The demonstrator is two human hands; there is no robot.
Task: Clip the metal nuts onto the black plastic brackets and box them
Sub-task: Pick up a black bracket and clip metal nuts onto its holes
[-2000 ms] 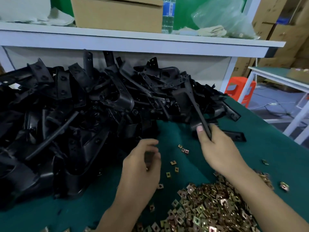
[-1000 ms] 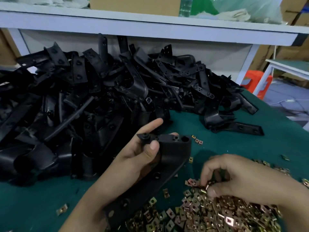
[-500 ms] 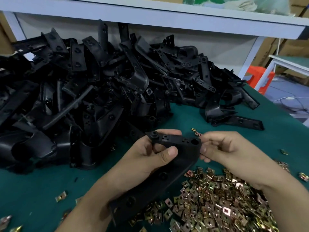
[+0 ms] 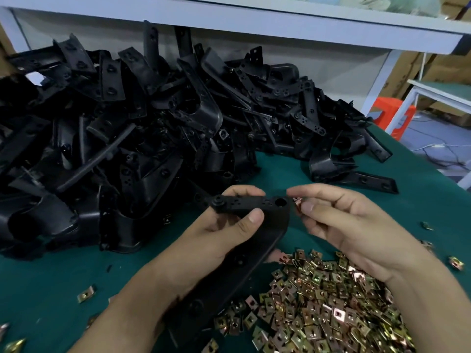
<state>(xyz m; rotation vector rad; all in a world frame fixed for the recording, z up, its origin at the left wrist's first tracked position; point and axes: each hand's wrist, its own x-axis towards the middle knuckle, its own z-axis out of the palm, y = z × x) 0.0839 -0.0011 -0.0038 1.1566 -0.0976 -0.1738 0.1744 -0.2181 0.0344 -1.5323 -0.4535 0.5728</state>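
Left hand (image 4: 219,240) clutched the matte black bracket (image 4: 274,222) by its flat, holed end, right hand (image 4: 351,225) pinched a small brassy nut (image 4: 297,202) right beside it, over the glinting heap of square nuts (image 4: 318,301).

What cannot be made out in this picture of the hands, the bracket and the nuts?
Head view:
- The metal nut: mostly covered by fingers of the right hand; shape unclear.
- The held bracket: lower end partly hidden behind the left hand and forearm.
- The nut pile: cut off by the bottom edge.
- A box: none in view.
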